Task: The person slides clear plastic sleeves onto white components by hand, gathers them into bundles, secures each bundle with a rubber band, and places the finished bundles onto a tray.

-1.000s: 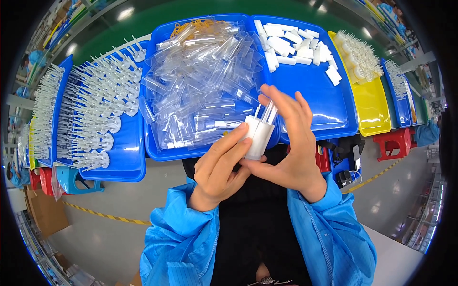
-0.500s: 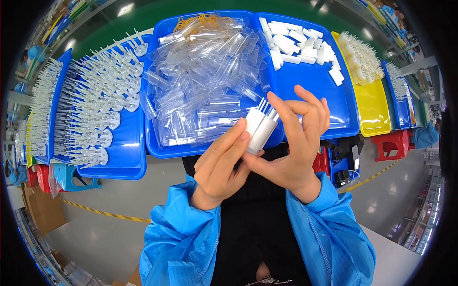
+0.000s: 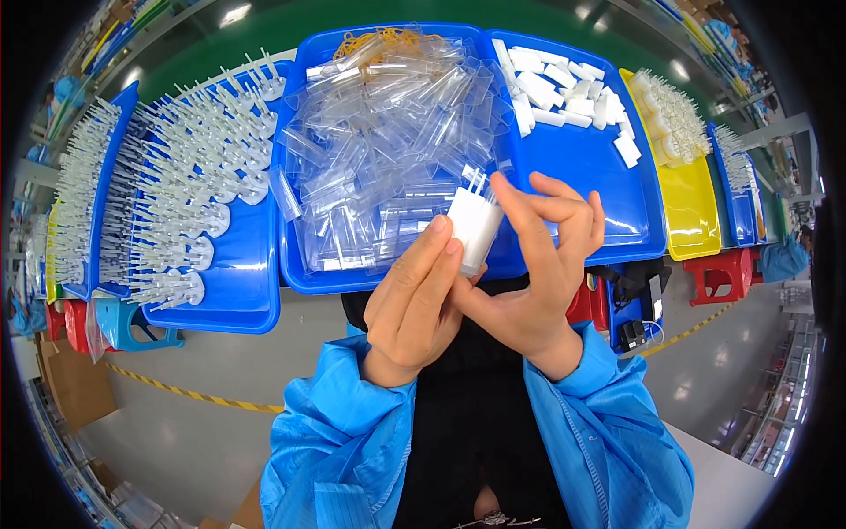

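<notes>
Between both hands, in front of me, is a white pronged piece, tilted to the right, with thin pale prongs out of its top. A flat white block lies against its left side, and a clear edge shows at its lower end. My left hand is closed on its left side, fingertips pressed on the white face. My right hand pinches its length, thumb low and index fingertip up by the prongs; the other fingers are spread. The clear plastic sleeves lie heaped in a blue tray just beyond.
White blocks lie in a blue tray at right, beside a yellow tray of pronged pieces. At left, many white pronged pieces stand in another blue tray. Orange rubber bands lie at the back. Stools stand below.
The white block and the pronged piece, with a visible seam between them before, now look closer together and slightly turned. Both hands keep hold; the trays sit slightly farther right in view.
</notes>
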Demonstrator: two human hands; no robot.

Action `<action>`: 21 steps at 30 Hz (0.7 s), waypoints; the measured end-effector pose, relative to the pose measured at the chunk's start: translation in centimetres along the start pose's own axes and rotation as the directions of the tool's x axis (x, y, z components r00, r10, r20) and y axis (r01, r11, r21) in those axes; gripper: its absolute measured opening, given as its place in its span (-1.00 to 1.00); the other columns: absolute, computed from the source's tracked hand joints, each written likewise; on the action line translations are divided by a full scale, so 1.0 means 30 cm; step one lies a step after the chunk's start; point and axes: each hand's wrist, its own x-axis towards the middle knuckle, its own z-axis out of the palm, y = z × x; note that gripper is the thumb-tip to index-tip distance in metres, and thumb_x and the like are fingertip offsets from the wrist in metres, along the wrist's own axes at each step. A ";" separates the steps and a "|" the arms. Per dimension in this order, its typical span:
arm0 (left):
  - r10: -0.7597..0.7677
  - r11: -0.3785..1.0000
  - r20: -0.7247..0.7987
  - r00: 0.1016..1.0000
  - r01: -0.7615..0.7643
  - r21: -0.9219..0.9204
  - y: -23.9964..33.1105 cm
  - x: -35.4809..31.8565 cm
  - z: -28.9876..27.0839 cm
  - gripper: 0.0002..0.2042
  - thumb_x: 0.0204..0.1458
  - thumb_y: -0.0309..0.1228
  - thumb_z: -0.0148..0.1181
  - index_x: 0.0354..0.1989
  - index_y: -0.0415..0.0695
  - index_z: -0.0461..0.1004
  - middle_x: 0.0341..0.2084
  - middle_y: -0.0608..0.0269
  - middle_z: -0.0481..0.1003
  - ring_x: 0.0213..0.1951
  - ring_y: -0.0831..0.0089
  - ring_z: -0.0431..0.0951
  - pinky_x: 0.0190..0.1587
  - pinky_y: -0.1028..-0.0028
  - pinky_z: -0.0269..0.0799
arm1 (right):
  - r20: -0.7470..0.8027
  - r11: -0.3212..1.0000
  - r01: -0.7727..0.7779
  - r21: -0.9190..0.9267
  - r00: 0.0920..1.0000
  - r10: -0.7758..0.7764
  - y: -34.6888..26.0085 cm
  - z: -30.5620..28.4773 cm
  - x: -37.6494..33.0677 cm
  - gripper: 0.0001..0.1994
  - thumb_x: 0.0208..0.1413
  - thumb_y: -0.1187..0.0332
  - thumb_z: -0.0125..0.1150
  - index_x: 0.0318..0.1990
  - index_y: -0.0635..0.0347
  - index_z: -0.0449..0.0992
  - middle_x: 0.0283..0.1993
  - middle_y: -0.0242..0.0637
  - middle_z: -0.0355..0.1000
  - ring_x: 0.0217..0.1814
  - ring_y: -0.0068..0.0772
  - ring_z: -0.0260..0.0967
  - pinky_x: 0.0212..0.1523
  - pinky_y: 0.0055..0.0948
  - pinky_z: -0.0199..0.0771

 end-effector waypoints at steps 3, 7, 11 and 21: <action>-0.012 1.000 0.024 1.000 0.012 0.010 0.000 -0.002 -0.003 -0.61 -0.28 -0.67 0.44 -0.18 -0.41 0.53 -0.16 -0.21 0.53 -0.13 0.04 0.61 -0.11 0.34 0.60 | -0.001 1.000 0.010 -0.004 1.000 -0.010 -0.002 0.015 -0.005 -0.29 -0.42 0.19 0.47 0.08 0.05 0.48 -0.13 -0.36 0.31 0.11 -0.21 0.25 0.26 0.08 -0.22; -0.062 0.998 -0.002 0.998 0.062 -0.012 -0.012 -0.010 -0.010 -0.60 -0.28 -0.65 0.45 -0.17 -0.40 0.53 -0.14 -0.19 0.53 -0.13 0.05 0.61 -0.11 0.35 0.59 | 0.032 1.000 0.022 -0.003 0.999 -0.022 -0.005 0.013 0.008 -0.31 -0.38 0.16 0.48 0.08 0.07 0.48 -0.14 -0.35 0.30 0.09 -0.23 0.26 0.25 0.09 -0.21; -0.196 0.973 -0.031 0.980 0.190 -0.128 -0.018 0.002 -0.027 -0.59 -0.29 -0.66 0.45 -0.16 -0.38 0.54 -0.12 -0.17 0.53 -0.12 0.06 0.61 -0.10 0.35 0.57 | 0.097 0.996 -0.028 0.087 0.995 0.019 -0.015 0.006 0.019 -0.32 -0.34 0.12 0.49 0.06 0.12 0.48 -0.12 -0.32 0.31 0.04 -0.27 0.28 0.24 0.07 -0.19; -0.051 0.998 -0.022 0.998 0.051 0.031 -0.022 -0.009 -0.032 -0.61 -0.23 -0.74 0.35 -0.12 -0.39 0.52 -0.12 -0.22 0.52 -0.07 0.04 0.58 -0.07 0.32 0.56 | 0.003 0.995 0.006 0.095 1.000 -0.007 -0.015 0.031 0.004 -0.32 -0.37 0.18 0.49 0.04 0.19 0.48 -0.13 -0.28 0.34 -0.02 -0.34 0.29 0.23 0.00 -0.14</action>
